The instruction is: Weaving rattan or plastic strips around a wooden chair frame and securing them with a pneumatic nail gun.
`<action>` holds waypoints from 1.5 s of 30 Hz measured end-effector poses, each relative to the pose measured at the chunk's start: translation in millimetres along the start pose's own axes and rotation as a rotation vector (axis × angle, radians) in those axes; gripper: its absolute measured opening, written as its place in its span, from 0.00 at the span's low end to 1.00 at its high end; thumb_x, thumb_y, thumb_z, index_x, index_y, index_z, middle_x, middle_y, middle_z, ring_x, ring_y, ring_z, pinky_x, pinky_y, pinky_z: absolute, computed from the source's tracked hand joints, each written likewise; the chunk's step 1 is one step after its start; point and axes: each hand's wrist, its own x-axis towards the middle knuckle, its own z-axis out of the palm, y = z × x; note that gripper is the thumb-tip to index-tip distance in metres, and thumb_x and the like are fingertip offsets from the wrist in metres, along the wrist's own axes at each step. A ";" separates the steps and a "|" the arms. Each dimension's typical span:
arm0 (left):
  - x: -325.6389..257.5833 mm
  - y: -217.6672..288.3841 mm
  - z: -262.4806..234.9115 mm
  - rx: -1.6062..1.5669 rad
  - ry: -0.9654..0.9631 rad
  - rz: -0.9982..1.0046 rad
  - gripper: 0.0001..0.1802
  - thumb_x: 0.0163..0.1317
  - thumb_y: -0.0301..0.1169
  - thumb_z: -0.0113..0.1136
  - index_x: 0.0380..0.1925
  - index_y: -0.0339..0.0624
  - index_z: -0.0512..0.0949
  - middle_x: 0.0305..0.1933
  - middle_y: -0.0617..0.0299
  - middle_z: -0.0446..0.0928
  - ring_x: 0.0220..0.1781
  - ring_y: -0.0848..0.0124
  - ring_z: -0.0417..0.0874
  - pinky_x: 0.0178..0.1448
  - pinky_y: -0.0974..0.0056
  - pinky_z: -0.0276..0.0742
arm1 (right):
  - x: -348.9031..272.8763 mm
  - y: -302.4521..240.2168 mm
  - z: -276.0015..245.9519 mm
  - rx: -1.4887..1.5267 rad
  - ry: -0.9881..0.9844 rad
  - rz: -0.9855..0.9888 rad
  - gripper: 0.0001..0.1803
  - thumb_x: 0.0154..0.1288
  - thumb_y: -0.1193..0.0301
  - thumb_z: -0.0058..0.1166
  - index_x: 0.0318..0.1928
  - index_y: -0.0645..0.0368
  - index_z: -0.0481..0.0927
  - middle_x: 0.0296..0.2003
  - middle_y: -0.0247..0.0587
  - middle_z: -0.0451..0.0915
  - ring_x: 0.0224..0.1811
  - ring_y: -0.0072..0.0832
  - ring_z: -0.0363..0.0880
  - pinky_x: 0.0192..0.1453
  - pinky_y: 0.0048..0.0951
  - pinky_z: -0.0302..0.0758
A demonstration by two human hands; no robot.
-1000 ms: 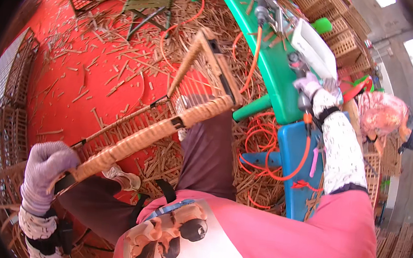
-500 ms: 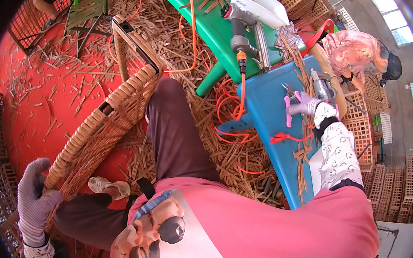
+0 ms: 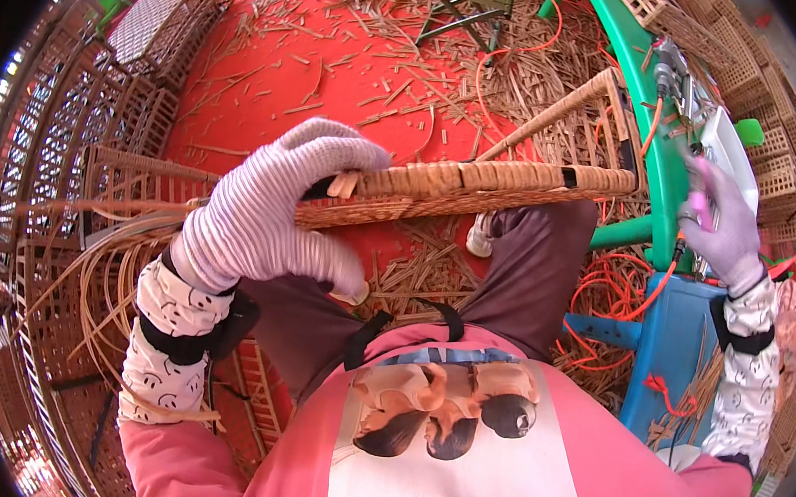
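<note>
We see 2 gloved hands at work. The left hand point(image 3: 273, 203), in a striped knit glove, has its fingers wrapped tightly around the near end of a long tan woven rattan frame point(image 3: 481, 185), which lies across the person's lap and extends toward the green metal table point(image 3: 660, 168) at right. The right hand point(image 3: 721, 227), in a pale glove, reaches to that table and touches a pink-handled tool point(image 3: 703, 196); blur prevents us from telling its grip. Cane offcuts litter the red floor point(image 3: 271, 73).
</note>
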 end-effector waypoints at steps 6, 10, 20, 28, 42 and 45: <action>5.7 -1.9 9.1 -0.612 0.307 -0.407 0.09 0.62 0.30 0.58 0.36 0.35 0.80 0.31 0.66 0.78 0.34 0.81 0.77 0.41 0.73 0.74 | 102.0 -145.2 23.6 -0.026 -0.058 -0.577 0.29 0.47 0.54 0.63 0.49 0.52 0.74 0.40 0.44 0.76 0.45 0.41 0.77 0.48 0.38 0.74; 7.7 -8.0 9.6 -0.625 0.317 -0.443 0.09 0.62 0.31 0.57 0.34 0.35 0.81 0.29 0.67 0.77 0.32 0.82 0.75 0.39 0.74 0.72 | 130.0 -181.2 29.5 0.005 -0.284 -0.574 0.34 0.44 0.54 0.66 0.51 0.57 0.73 0.42 0.46 0.77 0.46 0.44 0.76 0.51 0.41 0.72; 10.0 -13.2 6.2 -0.491 0.314 -0.363 0.13 0.66 0.33 0.53 0.41 0.34 0.79 0.35 0.63 0.79 0.37 0.77 0.78 0.48 0.70 0.75 | 141.5 -195.2 38.9 0.036 -0.286 -0.668 0.25 0.50 0.48 0.61 0.45 0.48 0.79 0.29 0.43 0.79 0.34 0.43 0.80 0.40 0.40 0.76; -26.7 3.2 -38.6 0.132 0.431 -0.235 0.12 0.59 0.32 0.61 0.41 0.39 0.79 0.39 0.63 0.79 0.42 0.72 0.80 0.48 0.68 0.75 | 92.2 -91.4 13.8 0.211 0.069 -0.141 0.35 0.54 0.58 0.62 0.59 0.61 0.69 0.47 0.48 0.78 0.47 0.32 0.78 0.53 0.30 0.71; 12.9 -11.7 -69.3 1.543 -0.136 -0.223 0.08 0.56 0.39 0.58 0.30 0.49 0.78 0.35 0.65 0.76 0.47 0.67 0.76 0.58 0.57 0.67 | -139.4 124.9 43.4 -0.446 -0.309 0.942 0.41 0.48 0.51 0.63 0.59 0.62 0.68 0.53 0.56 0.73 0.57 0.47 0.72 0.61 0.39 0.66; 66.6 25.7 -48.9 1.446 -0.234 0.009 0.10 0.57 0.38 0.61 0.35 0.46 0.78 0.38 0.63 0.77 0.46 0.66 0.78 0.58 0.57 0.68 | -68.1 69.3 41.1 -0.124 0.101 0.491 0.29 0.62 0.60 0.53 0.60 0.63 0.68 0.56 0.53 0.72 0.60 0.42 0.69 0.63 0.35 0.64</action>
